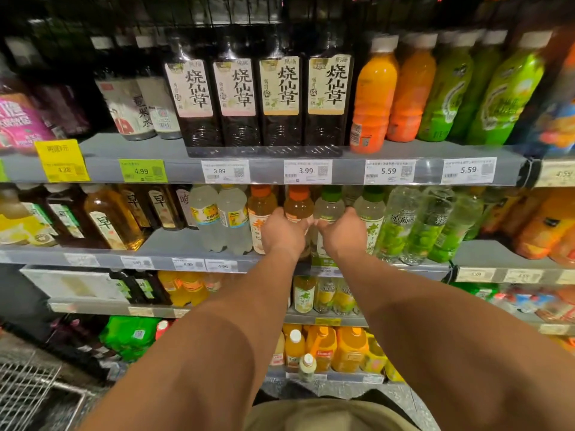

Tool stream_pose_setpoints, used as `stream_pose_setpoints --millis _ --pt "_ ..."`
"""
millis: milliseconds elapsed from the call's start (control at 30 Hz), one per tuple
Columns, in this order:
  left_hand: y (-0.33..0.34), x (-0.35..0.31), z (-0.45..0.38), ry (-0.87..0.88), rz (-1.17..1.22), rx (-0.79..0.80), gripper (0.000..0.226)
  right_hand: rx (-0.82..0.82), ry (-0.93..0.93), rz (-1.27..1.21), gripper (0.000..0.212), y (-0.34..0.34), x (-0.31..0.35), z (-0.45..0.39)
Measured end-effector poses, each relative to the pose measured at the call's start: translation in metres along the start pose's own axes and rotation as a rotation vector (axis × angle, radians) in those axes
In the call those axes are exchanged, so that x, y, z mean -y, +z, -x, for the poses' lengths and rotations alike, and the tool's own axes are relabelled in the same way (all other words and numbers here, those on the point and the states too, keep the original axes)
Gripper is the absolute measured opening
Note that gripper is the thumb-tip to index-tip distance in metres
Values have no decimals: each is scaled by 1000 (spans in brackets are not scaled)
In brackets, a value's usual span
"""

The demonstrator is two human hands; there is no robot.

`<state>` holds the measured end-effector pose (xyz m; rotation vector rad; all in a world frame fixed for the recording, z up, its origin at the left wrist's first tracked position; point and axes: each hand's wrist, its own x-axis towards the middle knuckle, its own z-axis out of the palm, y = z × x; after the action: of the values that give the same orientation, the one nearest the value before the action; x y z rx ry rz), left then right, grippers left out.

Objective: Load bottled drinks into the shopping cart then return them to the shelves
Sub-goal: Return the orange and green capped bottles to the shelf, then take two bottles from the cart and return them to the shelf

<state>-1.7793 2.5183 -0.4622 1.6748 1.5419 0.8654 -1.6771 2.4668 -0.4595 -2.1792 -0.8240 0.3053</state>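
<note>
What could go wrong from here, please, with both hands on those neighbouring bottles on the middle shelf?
1. The left hand and right hand almost touch, so pulling the orange-capped bottle and green-capped bottle together may knock them.
2. Tightly packed neighbours, like the other green-capped bottle, might topple off the shelf edge.

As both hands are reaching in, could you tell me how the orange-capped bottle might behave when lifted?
The orange-capped bottle looks full, so probably weighty. Its smooth plastic may slip. Being tall and narrow, it could tip against the green-capped bottle beside it.
</note>
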Motion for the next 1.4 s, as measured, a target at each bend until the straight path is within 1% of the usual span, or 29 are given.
stream_pose_setpoints --millis 67,167,267,333,433,533,600,633,667,733,767,800,867,900,933,967,1033,1133,1167,1233,1300,1333,1400 --pt "2 2 2 -4 17 9 39 -1 0 -1 65 1 1 4" --pt "-1 1 4 -51 12 43 47 12 8 18 67 -4 5 9" --pt "-9 0 7 -99 -1 98 54 30 2 39 60 -14 8 16" --pt "-18 0 17 -102 -2 130 53 54 18 60 56 -25 10 26" --pt "-42 -2 33 -136 -34 159 54 131 65 131 59 -45 19 44" --pt "-72 -8 42 -209 -91 151 70 238 61 250 66 -61 33 58" --pt "-91 -10 48 -199 -95 135 64 291 31 287 69 -68 41 68" --pt "-99 -10 54 -201 -73 120 60 319 -2 296 71 -71 43 72" --pt "-107 -8 61 -210 -51 100 60 351 -39 298 73 -72 44 77" --pt "-120 -3 82 -266 -44 71 70 414 -109 307 72 -76 43 90" --pt "-126 0 94 -308 -60 68 71 445 -151 329 70 -77 42 98" --pt "-132 4 107 -342 -81 63 65 479 -193 351 65 -78 40 107" --pt "-142 13 137 -393 -77 2 44 546 -261 361 52 -79 34 125" --pt "-147 18 153 -416 -53 -38 38 584 -285 355 48 -80 32 134" --pt "-152 22 169 -428 -55 -73 36 625 -303 350 47 -80 31 144" --pt "-158 27 184 -437 -82 -95 38 662 -322 346 47 -79 32 154" --pt "-176 35 207 -477 -136 -137 50 715 -381 349 46 -75 38 175" --pt "-213 49 228 -551 -74 -244 63 811 -520 367 56 -62 58 211" --pt "-227 55 234 -581 -49 -283 66 832 -552 384 62 -57 67 224" --pt "-256 69 245 -612 -39 -327 68 824 -606 422 69 -45 86 250" --pt "-283 85 254 -636 -34 -382 58 817 -664 421 65 -33 104 276" --pt "-296 94 257 -647 -10 -410 50 823 -680 390 63 -25 112 288" --pt "-322 110 260 -672 15 -468 41 854 -700 320 62 -9 128 311"
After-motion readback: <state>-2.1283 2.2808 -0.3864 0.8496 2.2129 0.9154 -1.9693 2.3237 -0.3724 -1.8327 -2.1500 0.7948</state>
